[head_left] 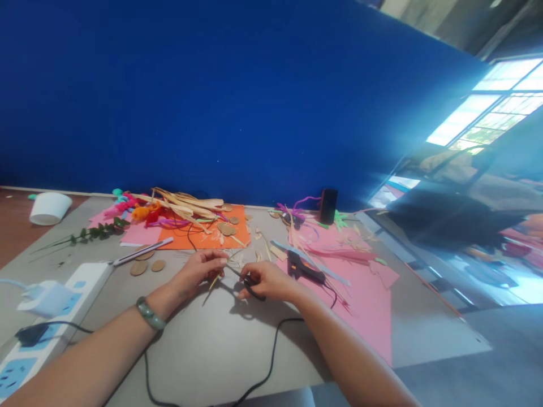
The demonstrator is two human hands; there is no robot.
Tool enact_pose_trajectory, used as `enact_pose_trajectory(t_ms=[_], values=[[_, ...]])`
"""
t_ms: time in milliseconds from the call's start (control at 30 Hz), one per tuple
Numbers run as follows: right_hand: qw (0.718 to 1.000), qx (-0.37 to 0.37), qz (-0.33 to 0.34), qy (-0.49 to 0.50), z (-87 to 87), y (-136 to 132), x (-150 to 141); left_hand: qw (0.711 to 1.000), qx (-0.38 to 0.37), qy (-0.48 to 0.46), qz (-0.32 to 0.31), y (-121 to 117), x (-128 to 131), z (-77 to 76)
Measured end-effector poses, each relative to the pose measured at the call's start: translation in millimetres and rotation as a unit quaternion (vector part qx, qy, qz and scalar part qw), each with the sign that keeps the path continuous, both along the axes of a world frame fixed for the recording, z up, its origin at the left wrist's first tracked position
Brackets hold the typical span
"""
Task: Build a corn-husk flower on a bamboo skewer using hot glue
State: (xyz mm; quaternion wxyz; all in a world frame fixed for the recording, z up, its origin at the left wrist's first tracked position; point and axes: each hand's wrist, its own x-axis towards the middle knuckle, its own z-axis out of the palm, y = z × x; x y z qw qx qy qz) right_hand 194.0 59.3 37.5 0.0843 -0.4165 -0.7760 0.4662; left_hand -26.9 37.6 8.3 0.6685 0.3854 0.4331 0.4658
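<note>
My left hand (197,274) is closed in a pinch on a thin green stem (215,281), near the middle of the grey table. Black-handled scissors (254,287) are in my right hand (269,281), its fingers through and around the handles. The blades point left toward the stem at my left fingertips; whether they touch it is too small to tell. A green bangle (150,314) circles my left wrist. Right of my right hand, a black glue gun (305,268) lies on pink paper (360,305).
An orange sheet (203,240) bears dried strips (186,203) and round wooden slices. To the left are a utility knife (143,251), a leafy sprig (99,232), a white cup (50,208) and a power strip (80,282). A black cord (274,350) crosses the front. A black box-like object (328,206) stands behind.
</note>
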Motion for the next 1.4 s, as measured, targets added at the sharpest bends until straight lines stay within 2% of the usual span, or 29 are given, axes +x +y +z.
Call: enact_pose_trajectory(t_ms=[300,733,1400], values=[[0.996,0.047,0.049,-0.064,13.9,-4.1,-1.4,0.999,-0.005,0.018,-0.039,-3.3,3.0,-0.7],[0.985,0.117,0.087,-0.092,12.2,-2.2,3.3,0.998,0.002,0.014,-0.064,-3.0,3.0,-5.9],[0.982,0.112,0.098,-0.116,18.2,-2.1,2.3,0.997,-0.027,-0.026,-0.071,-3.7,3.6,-7.0]])
